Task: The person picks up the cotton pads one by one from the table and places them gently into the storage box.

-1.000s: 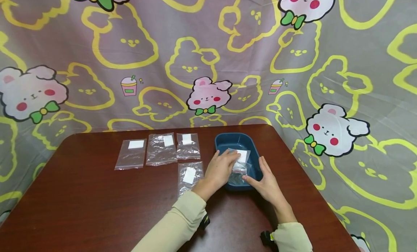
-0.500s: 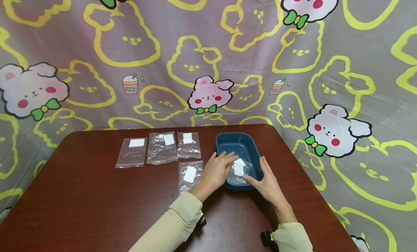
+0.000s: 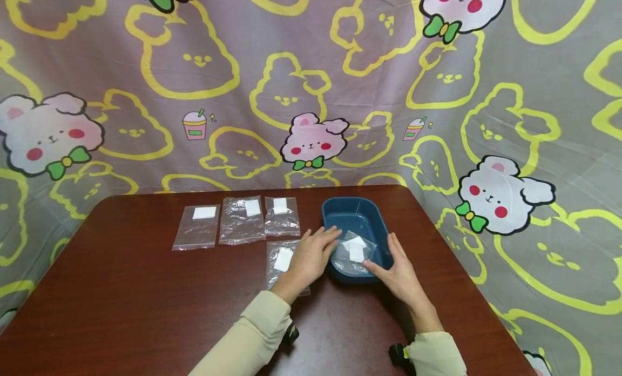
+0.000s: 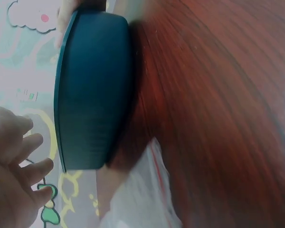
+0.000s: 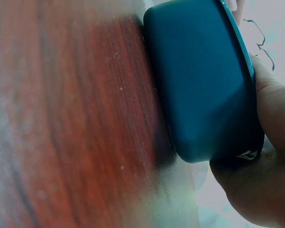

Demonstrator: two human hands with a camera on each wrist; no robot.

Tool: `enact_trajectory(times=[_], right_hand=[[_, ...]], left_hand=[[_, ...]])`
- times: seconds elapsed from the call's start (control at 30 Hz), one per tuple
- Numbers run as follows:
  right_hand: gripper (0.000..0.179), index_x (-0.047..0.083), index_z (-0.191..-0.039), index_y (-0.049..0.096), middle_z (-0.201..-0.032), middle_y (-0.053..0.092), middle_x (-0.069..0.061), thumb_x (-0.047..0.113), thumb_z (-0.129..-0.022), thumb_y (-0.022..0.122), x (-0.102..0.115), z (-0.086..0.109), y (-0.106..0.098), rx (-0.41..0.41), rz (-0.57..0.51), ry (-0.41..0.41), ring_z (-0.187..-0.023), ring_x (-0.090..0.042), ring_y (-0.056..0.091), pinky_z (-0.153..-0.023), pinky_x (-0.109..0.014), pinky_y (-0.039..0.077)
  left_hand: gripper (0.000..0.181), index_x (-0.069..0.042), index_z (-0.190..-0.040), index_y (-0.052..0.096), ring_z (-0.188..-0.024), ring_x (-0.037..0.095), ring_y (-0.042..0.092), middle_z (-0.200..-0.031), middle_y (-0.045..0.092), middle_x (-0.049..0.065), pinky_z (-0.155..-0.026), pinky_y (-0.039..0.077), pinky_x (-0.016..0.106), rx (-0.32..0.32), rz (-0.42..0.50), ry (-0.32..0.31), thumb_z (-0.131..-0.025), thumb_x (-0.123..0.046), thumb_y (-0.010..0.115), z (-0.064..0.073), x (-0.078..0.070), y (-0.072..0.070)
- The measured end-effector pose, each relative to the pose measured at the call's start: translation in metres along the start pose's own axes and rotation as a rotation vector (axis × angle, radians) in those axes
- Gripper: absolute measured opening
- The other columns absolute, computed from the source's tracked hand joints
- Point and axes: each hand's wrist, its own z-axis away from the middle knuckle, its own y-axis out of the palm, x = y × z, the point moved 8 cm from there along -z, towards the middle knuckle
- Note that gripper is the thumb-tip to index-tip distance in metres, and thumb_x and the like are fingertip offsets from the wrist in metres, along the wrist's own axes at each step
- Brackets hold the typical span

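A dark blue plastic box [image 3: 346, 207] stands at the right of the table, its side also seen in the left wrist view. Inside lie clear zip bags [image 3: 357, 252] with white labels, overlapping in its near half. My right hand [image 3: 402, 276] grips the box at its near right corner, thumb over the rim and fingers along the outer wall. My left hand [image 3: 313, 256], with fingers extended and nothing held, is by the box's left rim. Below it, another clear zip bag [image 3: 281, 260] lies on the table, partly hidden by that hand.
A row of labelled clear zip bags, a left one [image 3: 194, 233], a middle one [image 3: 240, 227] and a right one [image 3: 282, 225], lies left of the box on the brown table [image 3: 121, 289]. A patterned curtain [image 3: 233, 95] hangs behind the table.
My left hand let go of a labelled zip bag inside the box and drew back leftward over the rim. The bags in the box shifted nearer. My right hand stays on the box.
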Motion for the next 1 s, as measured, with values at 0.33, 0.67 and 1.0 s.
enact_trajectory(times=[0.33,0.67,1.0], right_hand=[[0.109,0.008,-0.149,0.009,-0.155,0.006,-0.013,0.058,-0.073,0.069,-0.001,0.001,0.001,0.008,0.000,0.016,-0.139,-0.033,0.011,-0.106,-0.057,0.020],[0.108,0.006,-0.149,0.011,-0.155,0.006,-0.011,0.056,-0.073,0.070,0.000,0.002,0.000,-0.001,-0.001,0.003,-0.139,-0.032,0.011,-0.107,-0.056,0.020],[0.109,0.008,-0.149,0.007,-0.155,0.004,-0.012,0.058,-0.074,0.068,-0.001,0.002,0.001,0.011,0.019,0.012,-0.139,-0.034,0.010,-0.106,-0.058,0.019]], left_hand=[[0.034,-0.016,-0.128,0.058,-0.121,0.030,0.049,-0.130,0.055,0.002,-0.105,0.029,0.050,-0.055,0.046,-0.074,-0.094,-0.021,0.055,0.024,0.039,-0.010],[0.040,-0.015,-0.130,0.056,-0.121,0.031,0.048,-0.132,0.053,0.005,-0.105,0.027,0.054,-0.032,-0.023,-0.155,-0.091,-0.025,0.060,0.052,0.080,-0.019],[0.057,-0.012,-0.132,0.053,-0.128,0.032,0.039,-0.137,0.048,0.005,-0.107,0.017,0.057,0.047,-0.034,-0.174,-0.083,-0.036,0.069,0.074,0.099,-0.026]])
